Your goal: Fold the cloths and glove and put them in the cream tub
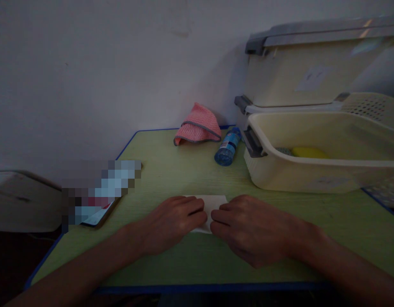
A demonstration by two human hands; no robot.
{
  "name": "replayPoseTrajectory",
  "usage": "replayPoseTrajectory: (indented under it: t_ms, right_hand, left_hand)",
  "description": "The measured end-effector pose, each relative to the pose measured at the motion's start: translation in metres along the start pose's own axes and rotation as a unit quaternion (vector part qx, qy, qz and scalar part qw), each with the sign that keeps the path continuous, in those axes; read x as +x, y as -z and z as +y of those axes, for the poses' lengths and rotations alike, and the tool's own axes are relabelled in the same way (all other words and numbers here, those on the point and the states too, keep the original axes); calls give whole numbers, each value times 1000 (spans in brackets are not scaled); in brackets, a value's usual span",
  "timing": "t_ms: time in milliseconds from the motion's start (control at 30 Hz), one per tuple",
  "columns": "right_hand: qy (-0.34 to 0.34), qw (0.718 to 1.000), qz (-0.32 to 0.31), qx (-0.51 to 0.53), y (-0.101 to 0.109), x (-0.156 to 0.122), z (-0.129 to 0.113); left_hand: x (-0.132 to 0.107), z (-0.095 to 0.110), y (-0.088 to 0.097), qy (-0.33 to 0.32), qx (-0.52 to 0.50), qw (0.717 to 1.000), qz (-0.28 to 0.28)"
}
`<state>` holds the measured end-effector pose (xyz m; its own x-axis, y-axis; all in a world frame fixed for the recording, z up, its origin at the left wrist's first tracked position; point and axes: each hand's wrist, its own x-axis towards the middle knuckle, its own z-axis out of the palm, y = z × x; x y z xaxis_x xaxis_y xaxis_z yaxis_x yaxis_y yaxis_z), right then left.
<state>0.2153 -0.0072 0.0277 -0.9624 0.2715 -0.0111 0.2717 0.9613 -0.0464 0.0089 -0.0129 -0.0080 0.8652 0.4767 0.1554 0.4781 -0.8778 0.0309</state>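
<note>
A small white piece of paper [212, 204] lies at the middle of the green table, between my two hands. My left hand [176, 219] is closed, with its curled fingers on the paper's left part. From the other side my right hand [252, 228] grips the right part, its fingers bent inward as well. The fingertips of both hands are partly hidden, and so are the paper's ends under them. Only the middle strip and the far edge of the paper show.
A cream bin [299, 175] with a yellow item [308, 152] inside stands at the right, before a lidded box [280, 81]. Near the wall are a pink cloth [199, 123] and a blue-labelled bottle [228, 147]. A partly pixelated flat device [94, 217] lies at the table's [158, 170] left edge.
</note>
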Motion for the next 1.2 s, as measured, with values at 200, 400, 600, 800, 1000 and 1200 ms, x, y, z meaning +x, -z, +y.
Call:
replayPoseTrajectory:
  t_ms: [200, 400, 600, 800, 1000, 1200]
  right_hand:
    - [-6, 999, -27, 43, -4, 2, 1]
    - [-21, 997, -36, 72, -8, 4, 6]
    - [-64, 991, -8, 116, -14, 8, 12]
    - [-107, 988, -8, 108, -15, 10, 13]
    - [-120, 989, -18, 89, -15, 10, 14]
    - [-128, 989, -25, 67, -16, 10, 14]
  left_hand:
    - [1, -2, 6, -2, -12, 1000, -14]
    - [0, -6, 19, 21, -82, 992, -91]
    - [-5, -12, 32, 61, -220, 968, -104]
    - [-1, -21, 23, 80, -294, 950, -73]
    - [-1, -21, 11, 112, -256, 957, -81]
    - [1, -22, 11, 123, -213, 963, -113]
